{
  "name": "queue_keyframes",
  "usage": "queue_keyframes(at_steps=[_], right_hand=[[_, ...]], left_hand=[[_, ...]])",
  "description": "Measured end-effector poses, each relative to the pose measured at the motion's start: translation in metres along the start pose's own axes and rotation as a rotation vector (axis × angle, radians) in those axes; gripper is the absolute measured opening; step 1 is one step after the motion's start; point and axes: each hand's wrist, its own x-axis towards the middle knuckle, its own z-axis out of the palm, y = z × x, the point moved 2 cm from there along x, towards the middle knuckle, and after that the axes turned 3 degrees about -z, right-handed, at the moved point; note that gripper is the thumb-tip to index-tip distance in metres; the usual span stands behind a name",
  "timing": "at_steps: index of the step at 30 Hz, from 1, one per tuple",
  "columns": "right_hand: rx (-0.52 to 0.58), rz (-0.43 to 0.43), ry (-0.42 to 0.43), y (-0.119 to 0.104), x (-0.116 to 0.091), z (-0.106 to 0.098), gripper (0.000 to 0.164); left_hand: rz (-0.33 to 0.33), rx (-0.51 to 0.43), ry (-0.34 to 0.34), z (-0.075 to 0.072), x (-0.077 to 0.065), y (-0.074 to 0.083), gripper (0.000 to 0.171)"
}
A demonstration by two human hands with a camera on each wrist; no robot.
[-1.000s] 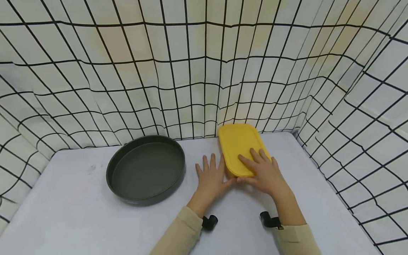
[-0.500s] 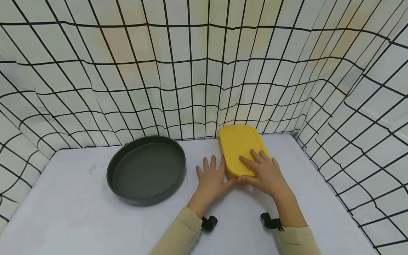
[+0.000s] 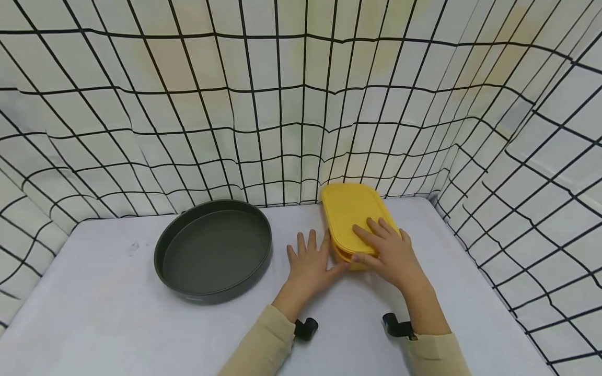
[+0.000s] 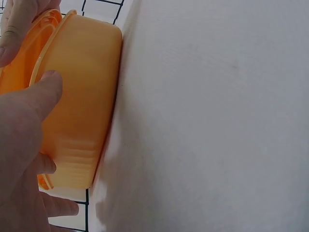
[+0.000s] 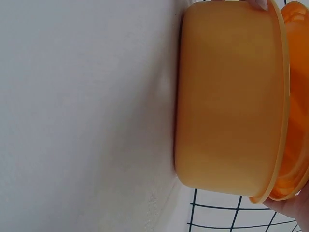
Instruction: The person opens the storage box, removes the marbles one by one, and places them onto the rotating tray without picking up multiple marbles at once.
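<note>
White cloth covers your table (image 3: pixel 117 313), the largest thing, walled on three sides by a black-gridded sheet (image 3: pixel 188 104). Next in size, a dark round pan (image 3: pixel 213 250) sits left of centre. Smaller, the yellow box (image 3: pixel 351 219) stands at the back, right of the pan, its lid (image 3: pixel 348 206) lifting at the near edge. Your right hand (image 3: pixel 388 256) lies on the lid, fingers spread, thumb hooked under its near rim. Your left hand (image 3: pixel 312 263) rests flat beside the box, fingers straight, thumb against its wall. It's thin plastic, likely light, smooth and a little flexible, so steady the wall and peel the lid from that near corner.
</note>
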Motion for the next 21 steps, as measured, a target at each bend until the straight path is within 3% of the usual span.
queue_keyframes(at_steps=[21], right_hand=[[0.005,-0.139,0.077,0.0054,-0.0005,-0.0027,0.050]], left_hand=[[0.008,-0.063,-0.012,0.0002,0.0010,-0.0009,0.091]])
